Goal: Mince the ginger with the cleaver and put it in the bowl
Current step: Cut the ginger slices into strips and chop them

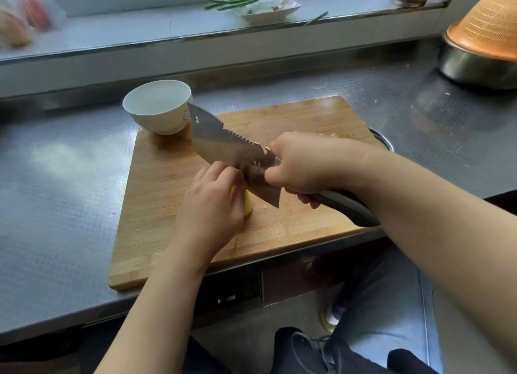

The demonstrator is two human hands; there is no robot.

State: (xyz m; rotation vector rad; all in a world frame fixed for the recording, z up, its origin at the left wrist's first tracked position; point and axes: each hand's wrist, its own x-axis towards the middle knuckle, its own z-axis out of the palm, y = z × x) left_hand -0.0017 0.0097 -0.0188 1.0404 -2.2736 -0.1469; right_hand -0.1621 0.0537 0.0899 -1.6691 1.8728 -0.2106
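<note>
Pinning the yellow ginger [248, 204] mid-board, the left hand [215, 203] curls closed over it; the right hand [305, 166] wraps the cleaver [229, 149] tight. Fingertips touching the blade risk a nick. The white bowl [158, 106] at the board's far-left corner looks empty.

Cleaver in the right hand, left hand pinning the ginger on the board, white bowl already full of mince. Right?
Not quite: in the head view the white bowl is empty. The rest holds: right hand grips the cleaver, left hand pins the ginger on the board.
</note>
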